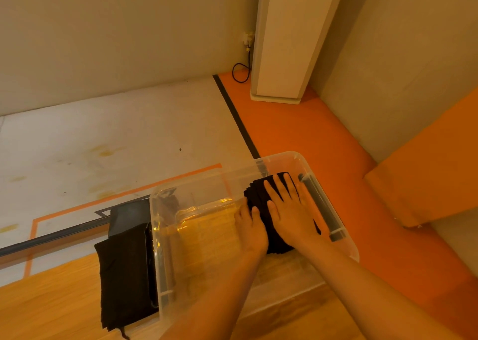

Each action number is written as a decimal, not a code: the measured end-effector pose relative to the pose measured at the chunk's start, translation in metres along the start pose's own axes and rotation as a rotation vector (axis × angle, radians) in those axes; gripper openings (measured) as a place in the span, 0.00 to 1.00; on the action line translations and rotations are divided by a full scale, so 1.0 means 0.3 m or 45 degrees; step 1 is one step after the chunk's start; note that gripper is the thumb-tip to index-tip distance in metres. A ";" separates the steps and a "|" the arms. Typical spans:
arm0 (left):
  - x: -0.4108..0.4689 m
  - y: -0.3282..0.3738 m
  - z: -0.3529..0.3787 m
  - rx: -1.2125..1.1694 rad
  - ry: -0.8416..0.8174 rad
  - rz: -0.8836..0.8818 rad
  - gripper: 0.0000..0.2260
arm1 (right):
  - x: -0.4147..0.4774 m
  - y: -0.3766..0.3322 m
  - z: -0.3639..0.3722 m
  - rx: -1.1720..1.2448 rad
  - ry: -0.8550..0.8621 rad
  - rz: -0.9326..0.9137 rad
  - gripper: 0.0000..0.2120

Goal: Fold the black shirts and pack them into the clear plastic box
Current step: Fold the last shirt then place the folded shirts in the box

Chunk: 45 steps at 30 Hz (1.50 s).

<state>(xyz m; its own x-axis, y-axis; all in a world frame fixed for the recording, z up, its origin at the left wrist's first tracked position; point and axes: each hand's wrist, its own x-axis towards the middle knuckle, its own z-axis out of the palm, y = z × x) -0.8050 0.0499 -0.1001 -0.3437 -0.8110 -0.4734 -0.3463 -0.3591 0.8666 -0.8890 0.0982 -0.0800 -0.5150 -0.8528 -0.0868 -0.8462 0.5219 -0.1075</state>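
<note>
Your two forearms come in low and reach over the near wall of the clear plastic box (163, 249), both hands down inside it. Your right hand (292, 210) is flat, fingers spread wide, palm pressing on top of the folded black shirt (257, 196), which sits at the right end of the box, close to its right wall. Your left hand (252, 227) lies just left of it, fingers straight and close together, touching the shirt's left edge (whether any fingertip tucks under the cloth, I cannot tell). Outside the box, right against its left wall, a stack of black shirts (121, 275) lies on the wooden table (51, 301) that the box stands on. Beyond the box the floor is pale with orange lines on the left and solid orange on the right. There a white column unit (282, 42) stands by beige walls, with a black cable (241, 73) looped at its foot.
</note>
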 end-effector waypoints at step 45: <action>-0.157 -0.042 -1.079 0.455 0.399 0.482 0.21 | -0.184 -0.931 -0.178 0.567 0.084 -0.342 0.28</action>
<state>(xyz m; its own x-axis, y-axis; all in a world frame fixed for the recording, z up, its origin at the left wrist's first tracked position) -0.5020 -0.0570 -0.0377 -0.2460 -0.9689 -0.0270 -0.5406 0.1140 0.8335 -0.6315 -0.0016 0.0078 -0.3078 -0.9494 0.0628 -0.8169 0.2299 -0.5291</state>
